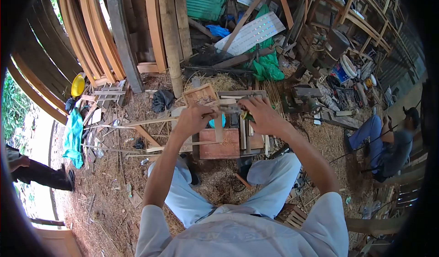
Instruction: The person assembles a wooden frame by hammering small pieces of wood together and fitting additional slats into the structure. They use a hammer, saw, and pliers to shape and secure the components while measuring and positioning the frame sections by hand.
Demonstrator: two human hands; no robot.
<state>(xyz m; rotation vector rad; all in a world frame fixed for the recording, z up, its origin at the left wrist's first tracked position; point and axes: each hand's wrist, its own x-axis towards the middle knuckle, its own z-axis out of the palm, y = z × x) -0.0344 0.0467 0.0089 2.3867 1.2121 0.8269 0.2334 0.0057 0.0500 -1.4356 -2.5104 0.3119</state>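
Both hands are raised over a low wooden workbench with a reddish board [219, 144]. My left hand [197, 118] has its fingers closed near the upper end of a light wooden piece [218, 128]; what it pinches is too small to name. Bent fingers of my right hand [259, 114] close round something dark with a yellow-green part, which I cannot make out. Between the hands lies a greyish bar-like thing [230, 108]. A small wooden tray [200, 94] sits just beyond my left hand, and a turquoise round thing [223, 120] shows behind the wooden piece.
A person [398, 142] sits at the right; another person's leg [43, 171] shows at the far left. Wood strips [151, 121] stick out left of the bench. Planks [156, 28] stand upright behind, beside a white perforated panel [251, 33] and green sheeting [266, 64]. Shavings cover the ground.
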